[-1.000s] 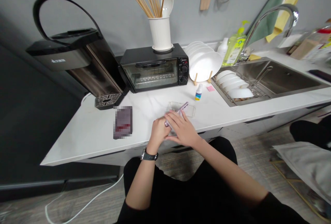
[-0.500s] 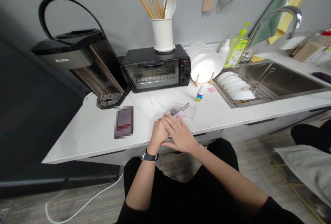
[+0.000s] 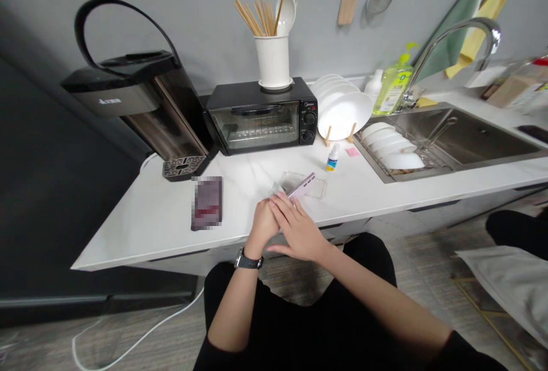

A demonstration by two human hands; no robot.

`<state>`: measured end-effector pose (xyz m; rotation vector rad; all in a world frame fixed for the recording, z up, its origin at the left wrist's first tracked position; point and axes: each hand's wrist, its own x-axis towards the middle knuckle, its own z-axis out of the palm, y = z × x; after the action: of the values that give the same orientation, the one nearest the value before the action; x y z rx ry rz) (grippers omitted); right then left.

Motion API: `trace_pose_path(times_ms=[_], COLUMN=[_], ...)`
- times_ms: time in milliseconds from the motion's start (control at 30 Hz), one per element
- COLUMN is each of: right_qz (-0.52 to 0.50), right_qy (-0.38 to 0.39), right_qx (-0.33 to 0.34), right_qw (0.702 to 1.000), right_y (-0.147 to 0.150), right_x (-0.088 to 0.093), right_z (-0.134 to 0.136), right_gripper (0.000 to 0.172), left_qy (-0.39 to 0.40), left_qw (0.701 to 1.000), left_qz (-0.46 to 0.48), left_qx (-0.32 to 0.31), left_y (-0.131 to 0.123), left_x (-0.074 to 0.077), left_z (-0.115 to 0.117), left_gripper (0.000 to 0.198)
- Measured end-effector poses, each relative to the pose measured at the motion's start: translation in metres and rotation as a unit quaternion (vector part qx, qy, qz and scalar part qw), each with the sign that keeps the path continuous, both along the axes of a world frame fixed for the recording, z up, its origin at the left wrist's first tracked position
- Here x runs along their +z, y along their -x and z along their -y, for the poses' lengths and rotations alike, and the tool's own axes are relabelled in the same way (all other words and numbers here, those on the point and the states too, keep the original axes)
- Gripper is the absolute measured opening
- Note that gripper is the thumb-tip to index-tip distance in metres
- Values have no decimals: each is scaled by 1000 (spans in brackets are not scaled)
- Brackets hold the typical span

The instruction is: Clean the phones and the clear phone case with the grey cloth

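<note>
I'm seeing a slim, pale lilac phone, with small dark marks lining its upper edge. It is slanting up out of the joined hands above the table, its far end overlapping a clear case. My left grip is closing around its near end; my right hand is lying over that with fingers extended, and I cannot tell whether it is gripping. Compared with a second ago, the hands are covering that near end, while more of the phone's broad face is showing.
</note>
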<state>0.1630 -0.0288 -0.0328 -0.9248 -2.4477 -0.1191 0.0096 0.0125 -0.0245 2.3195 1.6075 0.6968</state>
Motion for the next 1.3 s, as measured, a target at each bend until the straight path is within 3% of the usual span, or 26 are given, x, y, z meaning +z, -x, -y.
trace_pose_path(times_ms=[100, 233, 300, 367, 567, 667, 800, 900, 1000, 1167, 1300], right_qz=[2, -33, -53, -62, -6, 1, -36, -68, -66, -14, -14], right_qy=[-7, -9, -9, -7, 1, -1, -3, -8, -2, 12, 3], right_qx=[-13, -117, -143, -132, 10, -7, -110, -157, -136, -11, -35], right_qw=[1000, 993, 988, 989, 1000, 1000, 993, 985, 989, 1000, 999], right_y=[-14, -56, -64, -54, 4, -7, -53, -67, -47, -2, -25], right_x=[3, 12, 14, 12, 0, 4, 14, 15, 11, 7, 11], right_z=[-8, -37, -43, -37, 2, -4, -34, -45, -32, 1, -14], right_gripper=[90, 81, 78, 79, 90, 81, 73, 76, 82, 86, 83], left_qy=[-8, -17, -20, -16, -1, -2, -16, -23, -24, -16, -17], left_qw=[999, 990, 988, 989, 1000, 1000, 991, 988, 990, 999, 997], left_qz=[33, 128, 140, 130, -3, 20, 118, 136, 121, 23, 62], left_qx=[-4, -50, -60, -62, -8, -8, -57, -70, -72, -16, -33], left_y=[-1, -4, -5, -5, 1, 1, -3, -4, -3, 1, 0], left_x=[1, 9, 11, 9, -3, -2, 6, 9, 5, -6, -1], left_z=[1, 5, 6, 5, -1, 0, 4, 6, 3, -3, 0], left_gripper=[15, 16, 18, 17, 16, 17, 17, 17, 16, 18, 16])
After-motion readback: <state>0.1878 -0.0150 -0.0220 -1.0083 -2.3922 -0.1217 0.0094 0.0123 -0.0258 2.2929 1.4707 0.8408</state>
